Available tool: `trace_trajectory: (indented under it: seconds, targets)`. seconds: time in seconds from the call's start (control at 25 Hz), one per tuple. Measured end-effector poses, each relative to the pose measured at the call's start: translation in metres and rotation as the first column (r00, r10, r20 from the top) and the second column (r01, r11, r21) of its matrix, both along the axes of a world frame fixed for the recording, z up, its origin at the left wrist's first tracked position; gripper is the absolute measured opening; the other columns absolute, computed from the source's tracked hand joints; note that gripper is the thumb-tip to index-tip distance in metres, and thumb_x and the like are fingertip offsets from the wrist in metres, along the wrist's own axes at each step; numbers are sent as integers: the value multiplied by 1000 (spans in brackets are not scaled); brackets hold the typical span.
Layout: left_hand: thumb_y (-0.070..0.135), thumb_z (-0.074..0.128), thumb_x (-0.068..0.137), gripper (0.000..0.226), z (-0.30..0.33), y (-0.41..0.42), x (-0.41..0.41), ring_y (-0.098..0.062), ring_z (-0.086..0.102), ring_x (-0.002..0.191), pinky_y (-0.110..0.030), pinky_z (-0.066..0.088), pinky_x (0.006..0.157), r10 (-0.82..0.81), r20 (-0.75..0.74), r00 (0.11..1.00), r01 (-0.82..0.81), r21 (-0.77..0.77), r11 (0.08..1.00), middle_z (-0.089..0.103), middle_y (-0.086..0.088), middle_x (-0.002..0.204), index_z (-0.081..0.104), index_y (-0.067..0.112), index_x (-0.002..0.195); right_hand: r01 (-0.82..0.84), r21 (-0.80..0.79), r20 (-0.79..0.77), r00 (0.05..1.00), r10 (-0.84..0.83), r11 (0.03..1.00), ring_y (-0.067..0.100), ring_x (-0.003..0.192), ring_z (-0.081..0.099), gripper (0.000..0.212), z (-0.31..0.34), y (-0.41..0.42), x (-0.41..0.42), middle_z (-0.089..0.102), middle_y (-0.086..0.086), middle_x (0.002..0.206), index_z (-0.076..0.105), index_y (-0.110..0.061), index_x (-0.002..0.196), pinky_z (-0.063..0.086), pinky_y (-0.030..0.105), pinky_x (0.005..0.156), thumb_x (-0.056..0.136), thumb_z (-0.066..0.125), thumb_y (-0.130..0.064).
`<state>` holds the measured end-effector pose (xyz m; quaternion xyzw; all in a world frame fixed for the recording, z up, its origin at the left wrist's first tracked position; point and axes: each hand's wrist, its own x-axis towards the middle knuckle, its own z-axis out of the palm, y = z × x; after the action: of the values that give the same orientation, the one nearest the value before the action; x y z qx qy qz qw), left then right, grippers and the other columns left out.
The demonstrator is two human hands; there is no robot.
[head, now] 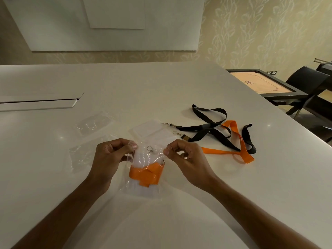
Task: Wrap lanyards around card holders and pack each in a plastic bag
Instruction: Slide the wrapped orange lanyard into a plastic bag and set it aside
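A clear plastic bag lies in front of me on the white table. Inside it is a card holder wrapped with an orange lanyard, its metal ring near the bag's mouth. My left hand pinches the bag's top left corner. My right hand pinches the top right corner. Behind the bag lie more clear card holders. To the right, black lanyards and another orange lanyard lie tangled together.
Spare clear plastic bags lie to the left on the table. A slot with a raised flap runs along the far left. Beyond the table's right edge stand a carrom board and dark chairs.
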<state>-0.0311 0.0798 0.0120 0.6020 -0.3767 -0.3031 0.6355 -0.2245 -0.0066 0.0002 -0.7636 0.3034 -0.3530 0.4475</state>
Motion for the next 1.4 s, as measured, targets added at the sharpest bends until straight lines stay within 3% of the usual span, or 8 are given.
trace_trajectory:
  seconds: [0.12,0.24,0.4,0.6,0.84,1.16,1.4]
  targets:
    - [0,61,85,14,-1,0,0,-12,65,69,-20,54,59,-16,-37,999,17,18,1000,74,-1,77,73,8,84,17,-6,9,1000,-17,1000,21,77,64,9,1,1,0,70,-9,86,70,-16,87,47,32,61,92,64,-21]
    - [-1,61,85,14,-2,-1,0,-9,64,66,-18,53,58,-10,9,1000,10,27,1000,73,3,72,72,8,81,34,2,6,999,-34,999,9,81,65,10,-1,0,1,71,-9,84,72,-16,88,49,27,63,91,67,-23]
    - [-1,63,84,13,-2,0,0,-14,62,69,-24,54,59,20,48,999,-21,22,1000,72,3,71,72,7,79,52,25,0,999,-52,998,6,83,66,12,-2,-1,1,72,-10,83,75,-18,87,51,28,66,88,70,-28]
    - [0,64,83,11,-2,0,4,-17,63,71,-28,54,63,32,36,999,-32,9,999,72,1,72,72,7,80,35,57,14,999,-36,998,8,86,67,7,-2,-3,0,73,-6,87,74,-18,88,54,27,69,90,67,-19]
    - [5,59,87,23,2,0,2,-16,69,68,-21,55,60,-4,-109,994,7,21,1000,74,-7,77,77,14,75,54,21,15,998,-55,998,3,86,63,9,-2,-5,-1,68,-9,89,67,-18,93,51,16,68,96,59,-17]
    - [3,57,89,18,1,2,1,-13,67,67,-24,58,64,6,38,999,-6,-3,1000,73,-2,71,72,10,81,6,65,59,998,-10,998,8,82,65,9,-3,-3,2,69,-7,86,68,-17,95,55,29,76,95,59,-19]
    - [4,56,90,17,0,0,-2,-16,70,71,-22,56,60,-26,-18,999,26,5,1000,74,-5,78,72,8,86,27,42,39,999,-29,999,9,87,66,13,-2,-4,3,70,-10,87,66,-22,90,57,32,79,95,58,-13]
